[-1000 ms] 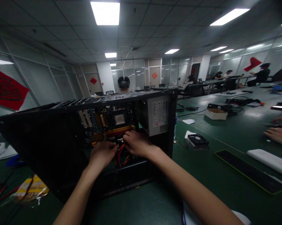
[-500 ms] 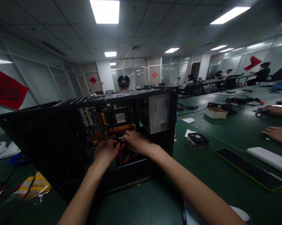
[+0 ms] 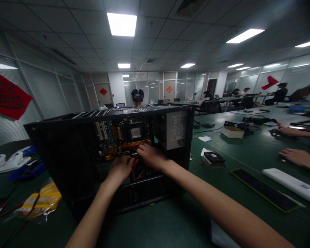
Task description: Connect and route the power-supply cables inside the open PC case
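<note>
A black computer case (image 3: 155, 191) stands on the green table with its side off. Inside it are a motherboard (image 3: 124, 131) with yellow-orange memory slots (image 3: 135, 144) and a power supply (image 3: 175, 132) at the upper right. Both my hands reach into the lower part of the case. My left hand (image 3: 121, 168) is closed, fingertips at red and black power cables (image 3: 136, 170). Close by on the right, my right hand (image 3: 151, 156) has its fingers bent together below the memory slots, at the board's edge. What its fingertips hold is hidden.
On the left lie a yellow plastic packet (image 3: 43, 201) and white shoes (image 3: 9, 162). To the right are a cooling fan (image 3: 213, 157), a small box (image 3: 232, 132), a dark green-edged panel (image 3: 264, 189) and a white bar (image 3: 291, 184). A co-worker's hand (image 3: 299, 158) rests on the table there.
My view has shifted and tilted up slightly, so the case's left edge appears farther right. Both hands stay at nearly the same place by the cables.
</note>
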Tool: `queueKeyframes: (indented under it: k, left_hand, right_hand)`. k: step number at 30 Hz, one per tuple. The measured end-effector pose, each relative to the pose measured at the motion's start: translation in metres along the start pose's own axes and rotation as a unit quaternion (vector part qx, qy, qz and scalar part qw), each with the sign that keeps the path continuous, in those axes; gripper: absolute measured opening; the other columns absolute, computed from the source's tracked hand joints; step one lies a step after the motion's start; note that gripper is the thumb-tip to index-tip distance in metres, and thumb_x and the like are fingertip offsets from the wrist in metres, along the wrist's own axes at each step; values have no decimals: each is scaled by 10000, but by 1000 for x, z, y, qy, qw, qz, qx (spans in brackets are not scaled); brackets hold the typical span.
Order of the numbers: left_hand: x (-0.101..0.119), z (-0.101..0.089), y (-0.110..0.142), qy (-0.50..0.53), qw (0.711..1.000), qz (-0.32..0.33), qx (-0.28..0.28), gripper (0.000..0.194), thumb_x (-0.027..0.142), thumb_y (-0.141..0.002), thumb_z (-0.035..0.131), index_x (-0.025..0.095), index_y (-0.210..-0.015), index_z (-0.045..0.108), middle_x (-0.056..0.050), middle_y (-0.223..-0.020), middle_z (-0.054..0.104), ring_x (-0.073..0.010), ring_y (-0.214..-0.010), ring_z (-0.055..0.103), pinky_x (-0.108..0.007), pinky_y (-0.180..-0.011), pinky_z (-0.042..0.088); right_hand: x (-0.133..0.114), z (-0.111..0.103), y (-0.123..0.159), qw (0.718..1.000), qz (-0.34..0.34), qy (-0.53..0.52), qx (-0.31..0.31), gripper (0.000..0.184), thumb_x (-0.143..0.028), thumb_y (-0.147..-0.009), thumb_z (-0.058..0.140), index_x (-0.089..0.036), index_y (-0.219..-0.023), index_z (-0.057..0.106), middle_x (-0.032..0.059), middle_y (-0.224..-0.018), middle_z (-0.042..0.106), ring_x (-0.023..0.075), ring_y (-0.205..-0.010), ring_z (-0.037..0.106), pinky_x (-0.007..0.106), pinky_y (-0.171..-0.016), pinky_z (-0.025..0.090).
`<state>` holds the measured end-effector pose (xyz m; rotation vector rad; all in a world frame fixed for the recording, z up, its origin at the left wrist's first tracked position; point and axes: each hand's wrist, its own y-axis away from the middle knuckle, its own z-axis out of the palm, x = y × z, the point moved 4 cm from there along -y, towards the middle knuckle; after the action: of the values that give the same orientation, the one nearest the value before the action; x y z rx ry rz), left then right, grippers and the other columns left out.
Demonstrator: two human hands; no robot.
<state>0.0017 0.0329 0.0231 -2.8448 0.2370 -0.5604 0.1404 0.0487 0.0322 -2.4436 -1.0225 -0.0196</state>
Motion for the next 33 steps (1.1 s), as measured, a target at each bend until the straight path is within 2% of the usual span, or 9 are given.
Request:
queueKeyframes:
  k: [4,9,16,22,27,30,33]
  left_hand:
    - [-1,2,0,3,1000,11,-7,301,307,-922,450,223,-940,739,-79,-981,747,-211,-925,674,-270,-752,421]
    - [-3,2,0,3,1000,10,-8,296,310,-923,455,231,-951,739,-78,-1002,746,-211,-960,669,-270,-789,423]
    - [-2,0,0,3,1000,0,-16,304,306,-914,448,227,-905,742,-88,-957,747,-212,-900,674,-274,-729,421]
    - [-3,0,1,-1,1000,0,-14,316,325,-913,445,211,-917,739,-97,-965,744,-210,-896,672,-277,-737,422]
    - [-2,-2,3,-17,1000,-1,19,296,368,-910,460,217,-953,711,-102,-1003,731,-231,-954,662,-298,-781,431]
    - [4,-6,6,-51,997,-1,52,268,405,-894,491,209,-1003,638,-92,-965,721,-241,-903,662,-300,-723,427]
    - [11,-7,10,-75,996,25,52,259,414,-881,515,201,-1017,574,-73,-911,705,-226,-830,657,-281,-663,409]
  right_hand:
    - [2,9,-3,1000,11,-7,-20,170,-99,-952,417,-128,-1011,574,112,-1059,580,194,-939,549,288,-747,429]
    - [0,10,-5,1000,-7,-17,-20,136,-106,-933,454,-125,-1015,562,106,-1066,566,184,-917,577,272,-715,415]
    - [3,12,-11,998,2,-44,-33,129,-146,-924,480,-118,-1020,562,114,-1068,571,190,-920,593,273,-708,418]
    - [2,9,-9,1000,14,-4,-27,158,-162,-933,445,-128,-1031,565,126,-1090,594,210,-943,602,284,-692,437]
    - [1,8,-9,999,2,39,-29,219,-184,-953,387,-131,-1065,568,137,-1083,606,232,-892,625,305,-631,441]
    - [2,9,-11,998,-2,48,-29,223,-192,-952,391,-128,-1065,572,135,-1081,609,235,-860,629,319,-626,443]
    - [2,8,-11,999,-11,42,-26,212,-182,-942,413,-123,-1063,576,124,-1084,603,239,-888,615,329,-655,448]
